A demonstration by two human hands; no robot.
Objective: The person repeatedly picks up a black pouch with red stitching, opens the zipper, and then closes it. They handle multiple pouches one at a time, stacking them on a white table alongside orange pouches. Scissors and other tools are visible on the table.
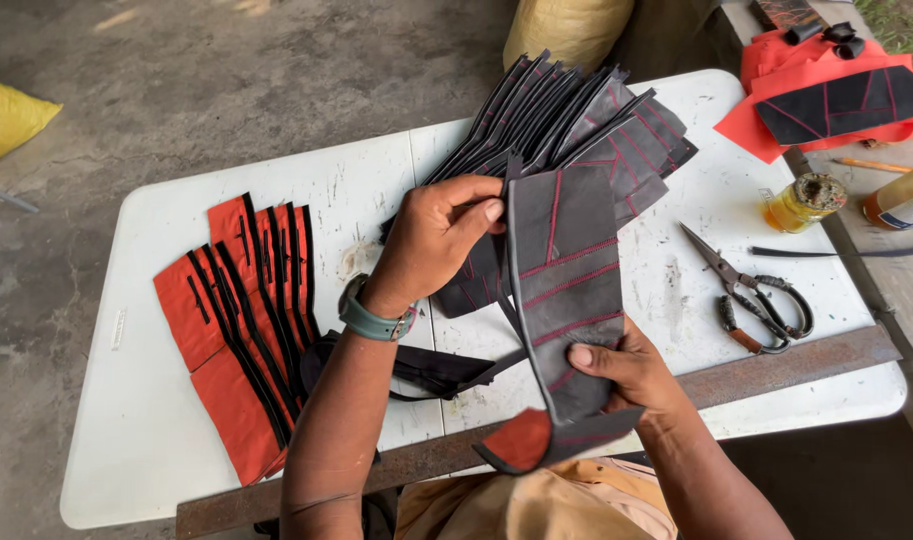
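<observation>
Nearest, the right hand (632,375) pinches the lower end of a dark grey leather panel (567,280) with red stitched seams and a curled orange lining. Just beyond it, the left hand (437,240) closes on the panel's upper edge, thumb on top. Behind the panel fans a stack of matching pieces (587,120) on the scuffed white counter (147,440); metal scissors (752,290) lie right of the panel.
</observation>
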